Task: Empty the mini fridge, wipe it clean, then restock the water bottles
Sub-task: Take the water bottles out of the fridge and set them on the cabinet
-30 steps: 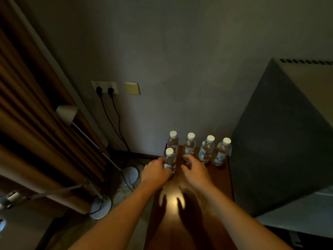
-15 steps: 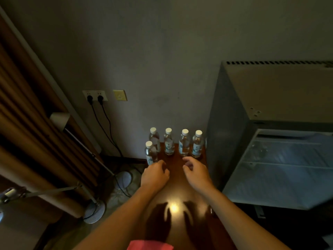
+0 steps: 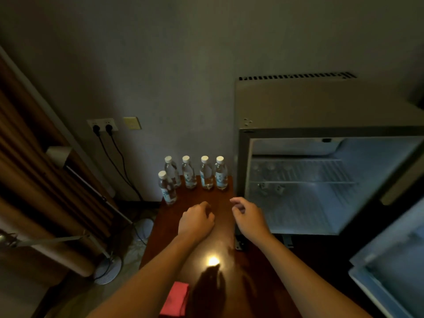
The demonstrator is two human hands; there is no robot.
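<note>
Several clear water bottles with white caps stand at the far end of a dark wooden table: a row near the wall and one bottle in front at the left. My left hand and my right hand hover over the table just short of the bottles, fingers loosely curled, holding nothing. The mini fridge stands open at the right, with a wire shelf and two bottles dimly visible at its back. A red cloth lies on the table's near end.
The fridge door hangs open at the lower right. Two plugs sit in a wall socket with cables running down. A floor lamp and brown curtain stand at the left.
My view has swung right, bringing the open fridge interior and door into sight. Both hands have drawn back from the front bottle and moved right; the red cloth has come into view.
</note>
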